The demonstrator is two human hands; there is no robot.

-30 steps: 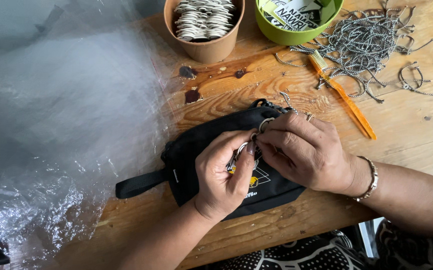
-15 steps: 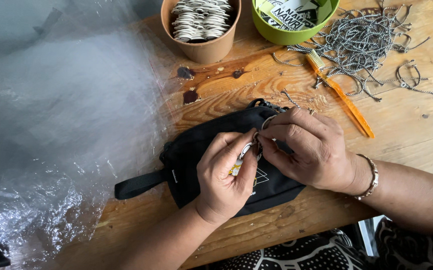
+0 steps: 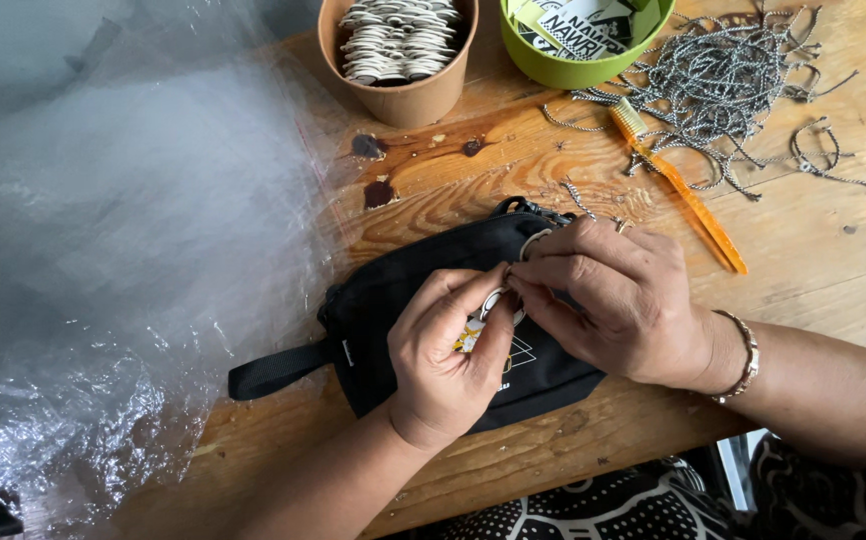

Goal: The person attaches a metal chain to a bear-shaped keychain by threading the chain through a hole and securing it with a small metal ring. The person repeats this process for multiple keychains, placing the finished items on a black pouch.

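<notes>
A black pouch with a strap on its left lies on the wooden table. Both hands work above its middle. My left hand pinches a small white tag between thumb and fingers. My right hand meets it from the right, fingertips closed on the same tag or a thin cord at it; the cord is mostly hidden. A small ring shows by the pouch's zipper, just above my right fingers.
A brown paper cup of white round tags and a green bowl of printed cards stand at the back. A heap of grey cords and an orange comb lie at right. Crumpled clear plastic covers the left.
Both hands shifted slightly on the pouch and the fingertips closed tighter around the small tag. The pouch stayed in place.
</notes>
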